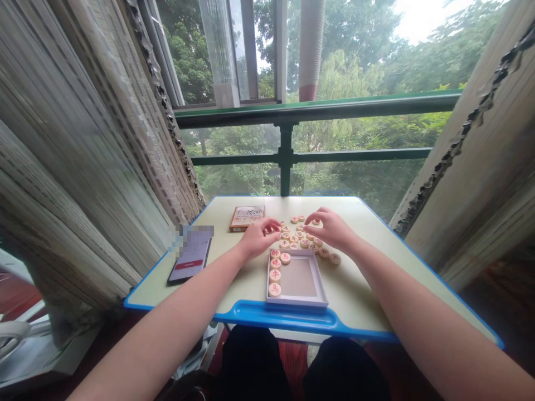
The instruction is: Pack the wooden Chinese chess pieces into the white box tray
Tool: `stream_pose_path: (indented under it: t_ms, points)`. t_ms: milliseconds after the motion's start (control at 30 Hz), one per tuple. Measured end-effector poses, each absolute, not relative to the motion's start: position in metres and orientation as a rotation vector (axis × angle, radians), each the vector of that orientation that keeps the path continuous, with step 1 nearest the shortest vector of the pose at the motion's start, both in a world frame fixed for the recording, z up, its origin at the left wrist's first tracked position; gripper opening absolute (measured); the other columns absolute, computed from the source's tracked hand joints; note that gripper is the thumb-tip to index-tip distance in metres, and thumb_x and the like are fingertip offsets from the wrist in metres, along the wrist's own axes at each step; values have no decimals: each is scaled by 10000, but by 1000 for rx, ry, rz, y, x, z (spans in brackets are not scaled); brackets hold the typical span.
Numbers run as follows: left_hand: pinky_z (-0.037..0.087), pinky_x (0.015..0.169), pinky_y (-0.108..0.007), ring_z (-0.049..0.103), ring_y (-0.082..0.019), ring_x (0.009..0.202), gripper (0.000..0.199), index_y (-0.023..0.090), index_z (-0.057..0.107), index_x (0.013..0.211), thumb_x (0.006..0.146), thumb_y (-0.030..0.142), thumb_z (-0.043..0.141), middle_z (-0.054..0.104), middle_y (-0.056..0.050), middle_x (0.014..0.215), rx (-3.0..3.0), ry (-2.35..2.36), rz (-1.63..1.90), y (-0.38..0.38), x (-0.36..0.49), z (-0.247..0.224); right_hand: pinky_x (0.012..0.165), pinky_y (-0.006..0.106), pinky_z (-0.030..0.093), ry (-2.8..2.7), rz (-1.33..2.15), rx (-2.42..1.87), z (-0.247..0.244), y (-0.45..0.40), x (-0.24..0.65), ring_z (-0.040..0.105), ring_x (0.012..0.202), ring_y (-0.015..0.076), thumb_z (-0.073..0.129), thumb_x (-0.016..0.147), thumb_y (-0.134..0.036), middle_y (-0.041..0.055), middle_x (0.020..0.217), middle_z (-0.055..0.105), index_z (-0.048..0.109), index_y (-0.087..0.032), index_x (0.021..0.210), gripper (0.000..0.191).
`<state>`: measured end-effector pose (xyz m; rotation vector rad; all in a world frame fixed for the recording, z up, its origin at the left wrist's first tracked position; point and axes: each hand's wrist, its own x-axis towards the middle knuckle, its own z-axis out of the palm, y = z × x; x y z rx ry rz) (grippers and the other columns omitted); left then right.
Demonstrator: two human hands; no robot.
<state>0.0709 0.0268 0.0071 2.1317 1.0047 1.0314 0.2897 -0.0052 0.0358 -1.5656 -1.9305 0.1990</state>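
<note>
My left hand [259, 236] hovers at the left of a loose cluster of round wooden Chinese chess pieces [293, 239], its fingers curved and apart. On the cluster's right side is my right hand [330, 227], fingers bent and spread over the pieces, with one piece [316, 221] showing under them. I cannot tell whether its fingertips touch any. Nearer to me lies a shallow open box [303, 281]. Several red-marked pieces form a column along its left wall, and another red-marked piece [285, 258] sits beside them near the top.
A box lid with printed writing [249, 216] lies on the table's far left. The phone [192, 256] rests near the left edge. The pale folding table [363, 289] has a raised blue rim. Curtains [83, 111] hang on both sides, and a green railing [285, 150] stands behind.
</note>
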Motion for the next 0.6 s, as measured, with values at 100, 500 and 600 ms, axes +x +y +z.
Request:
stream_pose_path:
  t_ms: [100,500,600]
  points:
    - [436,619,-220,558,-115,714,302,168,564,1011,714,212,594,632,-32,844,2097,998,1057,30,69,4,723,272,423,-1913,217,-1582,34,-4,290,552,775,160,623,702,-305,48,854,534,687,-197,785,150]
    - [429,615,-221,532,-117,701,297,195,591,1009,714,231,595,615,-23,827,2072,999,1080,37,72,-4,678,269,386,-1762,128,-1594,34,6,306,514,729,157,561,708,-307,21,780,543,584,-180,772,144]
    - [434,617,-224,530,-114,684,274,185,603,987,718,240,590,614,-23,815,2037,1042,1089,41,72,-7,709,280,385,-1725,108,-1634,31,12,317,519,757,165,559,702,-314,31,801,538,611,-180,778,162]
